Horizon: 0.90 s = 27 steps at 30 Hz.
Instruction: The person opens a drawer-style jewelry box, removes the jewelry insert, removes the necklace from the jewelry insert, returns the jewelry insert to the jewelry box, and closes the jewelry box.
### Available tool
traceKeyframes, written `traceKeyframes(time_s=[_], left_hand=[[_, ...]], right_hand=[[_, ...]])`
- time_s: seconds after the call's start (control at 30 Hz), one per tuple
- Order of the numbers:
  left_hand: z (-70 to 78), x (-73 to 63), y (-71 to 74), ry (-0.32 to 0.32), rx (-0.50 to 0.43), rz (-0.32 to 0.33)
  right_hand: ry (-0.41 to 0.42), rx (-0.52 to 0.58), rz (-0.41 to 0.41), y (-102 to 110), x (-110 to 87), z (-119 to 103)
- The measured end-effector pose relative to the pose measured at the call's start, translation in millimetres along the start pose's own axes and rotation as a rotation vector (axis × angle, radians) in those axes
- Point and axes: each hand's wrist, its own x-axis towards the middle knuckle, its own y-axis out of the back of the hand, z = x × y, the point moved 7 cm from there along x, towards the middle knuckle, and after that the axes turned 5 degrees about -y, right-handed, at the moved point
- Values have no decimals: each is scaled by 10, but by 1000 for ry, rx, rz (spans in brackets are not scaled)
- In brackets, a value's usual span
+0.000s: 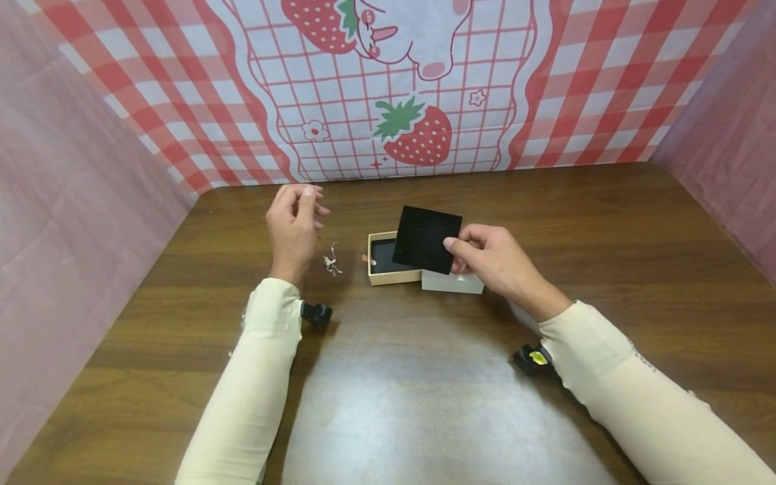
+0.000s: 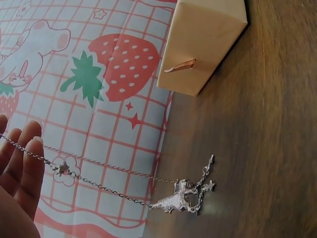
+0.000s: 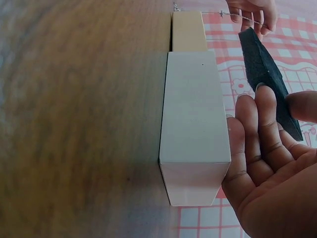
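Note:
In the head view my left hand (image 1: 295, 225) is raised left of the box, gripping a silver necklace (image 2: 174, 202) by its chain. The chain hangs in two strands, with a small star (image 2: 61, 168) on one. An ornate pendant with star charms dangles low, close over the table. My right hand (image 1: 502, 261) pinches a square black foam pad (image 1: 426, 237) at its right edge, thumb on top. The pad is tilted above a small box drawer (image 1: 395, 277), partly covering it. That drawer has a black inside and sticks out of a white box sleeve (image 1: 453, 283).
A brown wooden table (image 1: 388, 377) lies under everything. Behind it hangs a red checked cloth (image 1: 597, 101) with strawberries; pink cloth (image 1: 79, 168) closes off both sides. On the drawer's left end is a small ribbon pull tab (image 2: 181, 65).

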Motion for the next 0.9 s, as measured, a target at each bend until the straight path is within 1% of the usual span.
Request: traceKeyframes(time_s=[0.1, 0.2, 0.27, 0.43, 0.53, 0.77, 0.9], left_hand=[[-17, 1, 12, 22, 4, 0], [11, -5, 17, 49, 1, -6], [89, -19, 10, 71, 6, -18], [276, -61, -2, 102, 31, -49], [286, -73, 1, 110, 36, -50], [220, -83, 0, 119, 54, -49], [222, -79, 1, 101, 71, -54]], right_hand=[[2, 1, 0, 0, -2, -2], [3, 0, 2, 5, -1, -4], [7, 0, 3, 8, 0, -8], [5, -1, -1, 9, -2, -6], [4, -3, -6, 4, -3, -4], [15, -4, -8, -2, -1, -8], [15, -2, -6, 1, -2, -5]])
